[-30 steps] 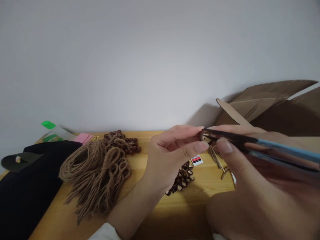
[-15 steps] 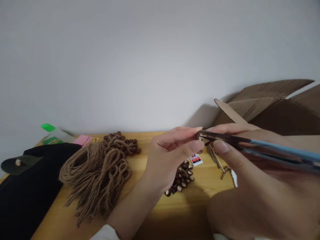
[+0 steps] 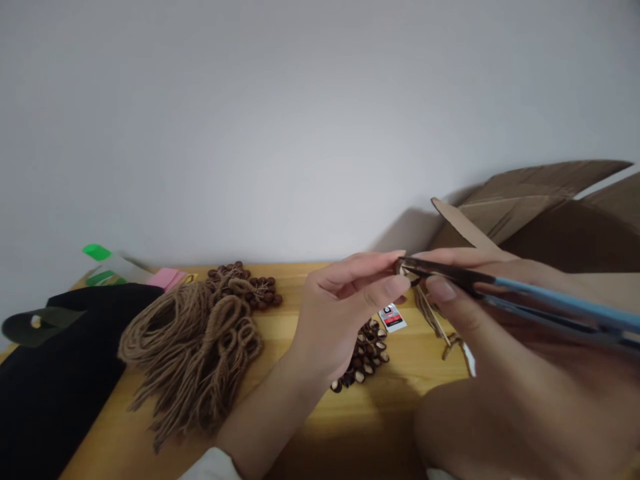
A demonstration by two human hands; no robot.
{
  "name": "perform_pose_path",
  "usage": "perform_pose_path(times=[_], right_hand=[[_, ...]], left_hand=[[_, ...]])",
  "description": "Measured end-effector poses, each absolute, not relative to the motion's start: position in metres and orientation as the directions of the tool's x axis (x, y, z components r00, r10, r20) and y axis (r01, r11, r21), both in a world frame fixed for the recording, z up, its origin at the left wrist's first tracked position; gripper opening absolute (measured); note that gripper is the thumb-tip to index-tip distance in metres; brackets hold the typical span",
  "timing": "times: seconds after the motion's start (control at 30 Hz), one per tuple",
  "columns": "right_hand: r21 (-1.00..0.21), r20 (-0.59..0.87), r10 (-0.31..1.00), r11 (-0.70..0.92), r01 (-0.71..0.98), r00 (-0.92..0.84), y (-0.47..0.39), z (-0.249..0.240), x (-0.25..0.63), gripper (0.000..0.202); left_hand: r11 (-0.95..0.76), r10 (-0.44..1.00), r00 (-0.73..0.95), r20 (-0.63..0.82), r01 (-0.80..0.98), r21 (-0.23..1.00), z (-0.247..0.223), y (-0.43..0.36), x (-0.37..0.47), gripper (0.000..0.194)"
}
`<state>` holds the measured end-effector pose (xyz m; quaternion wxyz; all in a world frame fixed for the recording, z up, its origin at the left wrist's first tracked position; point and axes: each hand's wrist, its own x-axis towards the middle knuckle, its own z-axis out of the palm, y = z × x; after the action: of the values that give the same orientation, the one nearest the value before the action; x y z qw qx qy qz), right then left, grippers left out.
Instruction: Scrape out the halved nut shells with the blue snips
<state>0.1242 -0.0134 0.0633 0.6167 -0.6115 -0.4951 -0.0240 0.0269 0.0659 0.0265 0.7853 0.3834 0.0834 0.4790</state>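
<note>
My left hand [image 3: 350, 307] pinches a small dark brown nut-like piece [image 3: 401, 267] with a pale inside between thumb and fingertips. From the right, my right hand [image 3: 490, 313] grips tweezers [image 3: 530, 297] with dark pointed arms and blue handles. Their tips meet the pale part of the piece, though fingers hide some of the contact. Below my left hand lies a pile of similar dark pieces with pale patches [image 3: 369, 353] on the wooden table [image 3: 350, 427]. A small red, white and black packet [image 3: 393, 318] is just behind the pile.
A large bundle of brown cord [image 3: 195, 353] lies to the left, with clustered round brown beads [image 3: 245, 283] behind it. Black cloth [image 3: 65, 373], pink paper [image 3: 167, 279] and a green-capped item [image 3: 97, 252] are farther left. An open cardboard box [image 3: 535, 207] stands at the right against the wall.
The tweezers have tilted slightly, their arms shifting a little at the piece. My left hand has moved marginally to the right; both hands keep their hold.
</note>
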Motion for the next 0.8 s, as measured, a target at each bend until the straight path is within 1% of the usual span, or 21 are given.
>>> perform_pose_path(times=[0.1, 0.3, 0.43, 0.57, 0.7, 0.8], right_hand=[[-0.747, 0.618, 0.609, 0.257, 0.613, 0.497, -0.015, 0.063, 0.131, 0.015], [-0.745, 0.62, 0.636, 0.292, 0.6, 0.46, -0.016, 0.062, 0.135, 0.013], [-0.754, 0.629, 0.593, 0.307, 0.581, 0.503, -0.015, 0.063, 0.13, 0.015], [-0.737, 0.642, 0.56, 0.262, 0.622, 0.525, -0.017, 0.064, 0.127, 0.014], [-0.748, 0.625, 0.593, 0.268, 0.607, 0.508, -0.017, 0.063, 0.132, 0.014], [-0.73, 0.636, 0.629, 0.304, 0.612, 0.447, -0.017, 0.063, 0.139, 0.017]], left_hand=[[0.232, 0.8, 0.537, 0.269, -0.689, 0.686, 0.025, 0.066, 0.026, 0.02], [0.239, 0.789, 0.549, 0.274, -0.686, 0.687, 0.025, 0.067, 0.026, 0.018], [0.258, 0.798, 0.549, 0.25, -0.685, 0.681, 0.028, 0.065, 0.026, 0.016], [0.256, 0.807, 0.54, 0.24, -0.686, 0.681, 0.028, 0.062, 0.028, 0.017], [0.221, 0.809, 0.522, 0.27, -0.696, 0.683, 0.026, 0.062, 0.029, 0.017], [0.228, 0.808, 0.528, 0.261, -0.688, 0.689, 0.026, 0.063, 0.03, 0.016]])
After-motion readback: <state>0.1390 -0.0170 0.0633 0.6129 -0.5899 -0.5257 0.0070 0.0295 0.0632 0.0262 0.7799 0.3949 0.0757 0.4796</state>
